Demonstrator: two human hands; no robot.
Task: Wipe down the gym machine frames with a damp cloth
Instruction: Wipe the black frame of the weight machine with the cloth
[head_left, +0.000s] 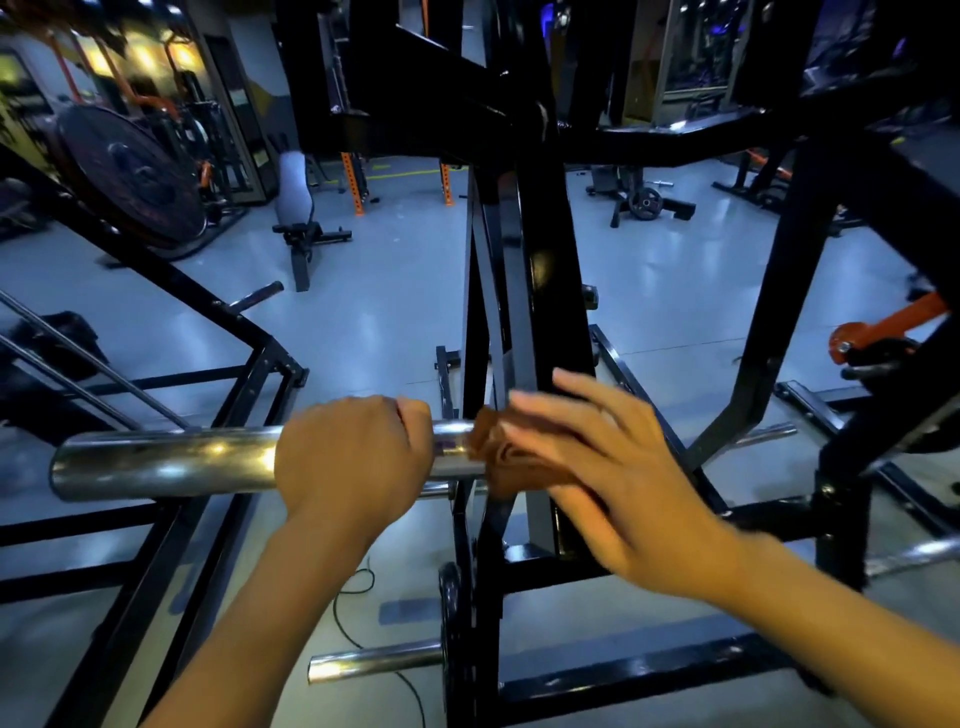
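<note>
A chrome weight sleeve (166, 462) sticks out to the left from a black machine frame (540, 291). My left hand (353, 457) is wrapped around the sleeve near its inner end. A brown cloth (498, 452) is bunched against the sleeve where it meets the black upright. My right hand (618, 467) presses on the cloth with its fingers stretched out flat; it is blurred by motion.
Black frame tubes cross below and to both sides. A second chrome peg (374, 660) and a black cable (353, 613) lie low near the floor. An orange lever (883, 327) is at right, a loaded weight plate (130, 176) at upper left, a bench (296, 202) behind.
</note>
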